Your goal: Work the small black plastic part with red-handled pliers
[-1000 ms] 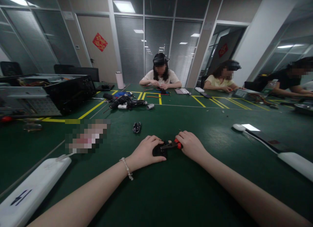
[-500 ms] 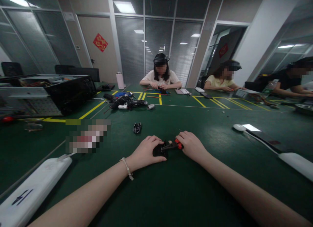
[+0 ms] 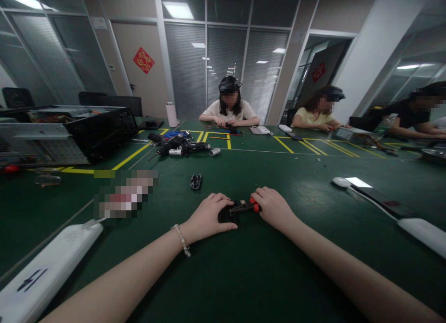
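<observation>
My left hand (image 3: 211,215) curves around a small flat black part (image 3: 226,215) on the green table, its thumb and fingers gripping the edges. In my right hand (image 3: 275,206) are pliers (image 3: 247,206) with red handles, held by closed fingers. The dark jaws point left and their tips meet the top of the black part; whether they grip anything there is too small to tell. Just beyond my left hand lies a small black-and-silver part (image 3: 195,181), touched by neither hand.
A heap of black cables (image 3: 177,144) lies farther back. Left stand an open computer case (image 3: 101,132) and a white power bank-like block (image 3: 52,267). On the right are a phone (image 3: 379,197) and another white block (image 3: 425,235). Several people sit across the table.
</observation>
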A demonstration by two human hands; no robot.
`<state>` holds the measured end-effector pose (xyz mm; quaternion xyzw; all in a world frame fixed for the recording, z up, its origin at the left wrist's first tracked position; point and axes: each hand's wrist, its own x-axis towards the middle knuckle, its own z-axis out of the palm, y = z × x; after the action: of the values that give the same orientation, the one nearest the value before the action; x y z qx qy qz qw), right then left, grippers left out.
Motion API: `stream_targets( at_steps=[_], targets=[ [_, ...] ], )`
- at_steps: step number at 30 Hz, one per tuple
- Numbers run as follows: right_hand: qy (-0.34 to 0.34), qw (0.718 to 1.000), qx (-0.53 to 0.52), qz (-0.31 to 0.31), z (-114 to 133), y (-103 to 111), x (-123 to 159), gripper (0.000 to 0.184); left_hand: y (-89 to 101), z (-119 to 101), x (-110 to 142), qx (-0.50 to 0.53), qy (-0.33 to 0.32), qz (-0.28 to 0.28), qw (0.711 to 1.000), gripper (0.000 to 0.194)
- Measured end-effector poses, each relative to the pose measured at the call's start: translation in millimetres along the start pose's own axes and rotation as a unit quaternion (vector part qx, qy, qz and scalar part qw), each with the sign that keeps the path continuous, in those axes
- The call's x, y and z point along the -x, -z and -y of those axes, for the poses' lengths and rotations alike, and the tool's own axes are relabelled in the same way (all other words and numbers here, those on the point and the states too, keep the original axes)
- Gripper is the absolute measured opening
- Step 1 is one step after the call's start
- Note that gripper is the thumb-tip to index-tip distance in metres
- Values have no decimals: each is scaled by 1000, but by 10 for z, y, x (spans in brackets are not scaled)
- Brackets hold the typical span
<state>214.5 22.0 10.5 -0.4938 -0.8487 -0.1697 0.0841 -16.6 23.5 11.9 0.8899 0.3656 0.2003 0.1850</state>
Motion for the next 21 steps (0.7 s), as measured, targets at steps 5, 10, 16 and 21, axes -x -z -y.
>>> stream_targets(
  at_steps=[5, 10, 16, 21],
  targets=[
    [1, 1000, -4, 0, -8, -6, -1, 31, 3, -1, 4, 0, 4, 0, 1000, 54],
    [11, 1000, -1, -7, -22, -38, -2, 30, 4, -9, 7, 0, -1, -3, 1000, 53],
    [10, 1000, 2, -10, -21, -41, -1, 31, -4, -5, -4, -3, -6, -6, 1000, 54],
    [5, 1000, 0, -6, -8, -15, -1, 31, -4, -7, 2, -1, -2, -2, 1000, 54]
  ],
)
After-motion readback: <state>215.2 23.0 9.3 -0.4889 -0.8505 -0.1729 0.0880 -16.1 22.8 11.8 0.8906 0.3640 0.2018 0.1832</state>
